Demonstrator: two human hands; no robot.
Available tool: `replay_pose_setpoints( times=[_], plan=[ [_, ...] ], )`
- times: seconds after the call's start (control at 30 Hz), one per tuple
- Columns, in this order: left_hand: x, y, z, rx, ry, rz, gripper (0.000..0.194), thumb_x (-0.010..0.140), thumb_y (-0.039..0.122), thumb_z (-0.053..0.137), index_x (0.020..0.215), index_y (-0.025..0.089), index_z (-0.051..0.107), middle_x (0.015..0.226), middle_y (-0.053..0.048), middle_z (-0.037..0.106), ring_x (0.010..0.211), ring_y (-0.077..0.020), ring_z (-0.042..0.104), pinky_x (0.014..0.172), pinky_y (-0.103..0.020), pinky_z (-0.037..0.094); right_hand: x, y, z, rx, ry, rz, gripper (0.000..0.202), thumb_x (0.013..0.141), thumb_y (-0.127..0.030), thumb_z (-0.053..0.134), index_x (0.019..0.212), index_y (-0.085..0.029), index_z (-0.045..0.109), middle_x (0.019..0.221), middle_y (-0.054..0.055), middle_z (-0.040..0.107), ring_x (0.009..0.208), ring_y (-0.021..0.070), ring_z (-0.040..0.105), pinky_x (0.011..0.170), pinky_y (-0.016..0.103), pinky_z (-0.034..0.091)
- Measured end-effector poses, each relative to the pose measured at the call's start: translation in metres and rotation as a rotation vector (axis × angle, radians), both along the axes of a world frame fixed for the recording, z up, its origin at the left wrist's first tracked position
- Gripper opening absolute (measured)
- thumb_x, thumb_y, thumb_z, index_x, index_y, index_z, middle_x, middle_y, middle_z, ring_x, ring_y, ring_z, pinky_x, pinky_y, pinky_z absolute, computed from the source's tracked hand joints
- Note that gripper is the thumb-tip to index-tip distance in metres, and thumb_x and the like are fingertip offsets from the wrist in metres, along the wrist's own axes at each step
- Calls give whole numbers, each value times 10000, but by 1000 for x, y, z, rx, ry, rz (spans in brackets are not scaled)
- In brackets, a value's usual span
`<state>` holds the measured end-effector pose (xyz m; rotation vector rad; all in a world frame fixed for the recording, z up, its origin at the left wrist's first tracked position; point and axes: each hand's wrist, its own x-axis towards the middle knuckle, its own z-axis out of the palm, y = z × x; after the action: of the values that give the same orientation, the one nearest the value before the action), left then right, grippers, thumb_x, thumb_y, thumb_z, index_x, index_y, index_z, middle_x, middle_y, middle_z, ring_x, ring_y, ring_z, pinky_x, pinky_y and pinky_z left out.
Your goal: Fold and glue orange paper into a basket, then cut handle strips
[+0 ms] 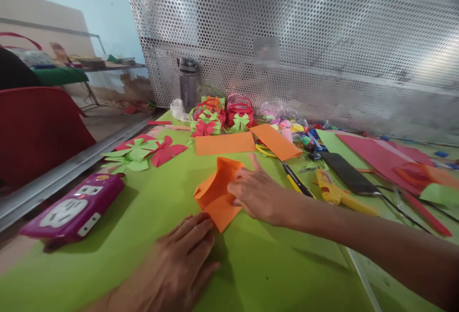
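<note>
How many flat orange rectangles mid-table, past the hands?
2. The left rectangle lies just beyond the folded orange piece; the right rectangle lies angled beside it, near end by the cutter. Others may be hidden under clutter.

the bare left hand (182, 254) has slender, tapering fingers (195, 228) and a thumb (208, 274), all slightly blurred, above a short stretch of bare wrist (132, 283). the bare right hand (258, 192) is slim-fingered, joining a long, smooth, uncovered forearm (358, 235) that broadens away from it.

Creased orange paper (216, 195), folded into a gaping pocket, far edge raised, on the green tabletop (261, 264)
</note>
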<state>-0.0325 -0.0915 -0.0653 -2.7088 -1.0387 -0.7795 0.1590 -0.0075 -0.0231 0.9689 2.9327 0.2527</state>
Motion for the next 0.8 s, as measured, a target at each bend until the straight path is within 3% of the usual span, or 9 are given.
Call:
replay_pose_setpoints(
  times=[0.33,0.5,0.63,0.73,0.8],
  plan=[
    [-4,-3,-2,18,-87,-11,254,902,216,435,809,146,660,826,-67,705,882,-226,667,777,-336,576,-7,3,-6,70,-22,78,112,825,-136,527,745,-169,598,633,10,575,755,201,512,1001,574,154],
    [-4,-3,5,-3,-84,-16,291,910,206,420,754,164,662,731,-39,690,726,-206,668,661,-346,585,-10,3,0,41,-40,56,139,828,-135,514,727,-175,602,633,13,578,760,202,516,995,571,185],
    [-2,4,8,8,-44,-70,268,912,217,429,797,150,661,835,-60,699,890,-225,660,778,-348,578,-12,3,2,4,-43,47,134,818,-120,519,722,-166,599,637,17,586,781,211,533,1000,581,176],
    [-1,8,8,-55,-3,-119,290,926,219,389,816,146,648,849,-61,688,874,-199,659,814,-323,569,-13,0,6,-15,-39,25,126,822,-115,514,736,-161,592,651,16,599,801,210,544,1018,581,154],
    [0,10,7,-83,-13,-121,308,932,214,362,813,144,638,840,-66,678,844,-189,657,802,-308,569,-12,-6,9,55,11,33,79,822,-124,525,835,-146,599,810,60,640,931,237,536,1030,574,148]
  ],
)
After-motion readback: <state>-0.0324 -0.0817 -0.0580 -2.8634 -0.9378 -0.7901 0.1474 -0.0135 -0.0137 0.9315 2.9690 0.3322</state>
